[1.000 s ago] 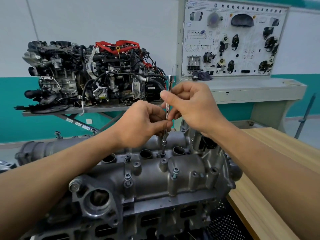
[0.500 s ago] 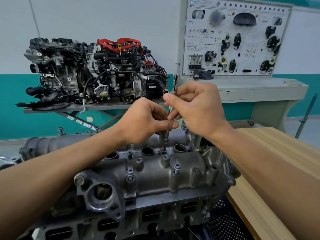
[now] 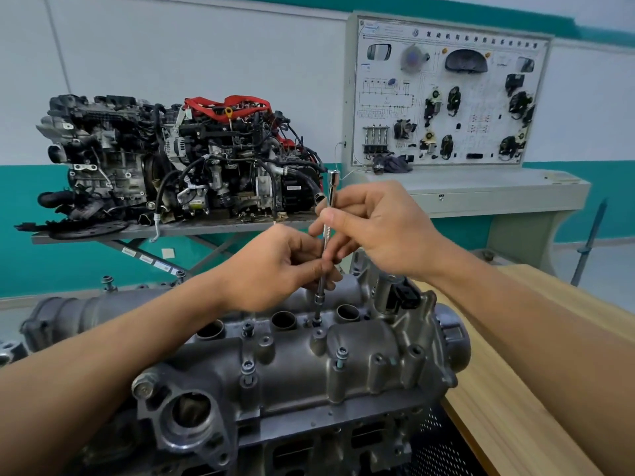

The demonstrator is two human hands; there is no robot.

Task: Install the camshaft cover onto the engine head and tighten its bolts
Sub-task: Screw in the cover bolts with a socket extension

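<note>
The grey cast camshaft cover (image 3: 292, 369) lies on the engine head (image 3: 309, 444) in front of me. A long chrome extension bar (image 3: 330, 197) with a socket stands almost upright on a bolt between two round wells at the cover's far side. My right hand (image 3: 381, 228) pinches the bar's upper part. My left hand (image 3: 278, 266) grips its lower shaft just above the socket. A bolt (image 3: 341, 355) sticks up on the near right, and another bolt (image 3: 248, 367) sits lower near the middle.
A wooden bench (image 3: 536, 389) runs along the right. Behind stand a complete engine (image 3: 178, 159) on a metal stand and a white training board (image 3: 446, 94) on a grey cabinet. A grey intake pipe (image 3: 86, 310) lies at the left.
Both hands stay on the bar over the same bolt. The fingers have shifted slightly on the shaft, and the bar's top leans a little more to the right.
</note>
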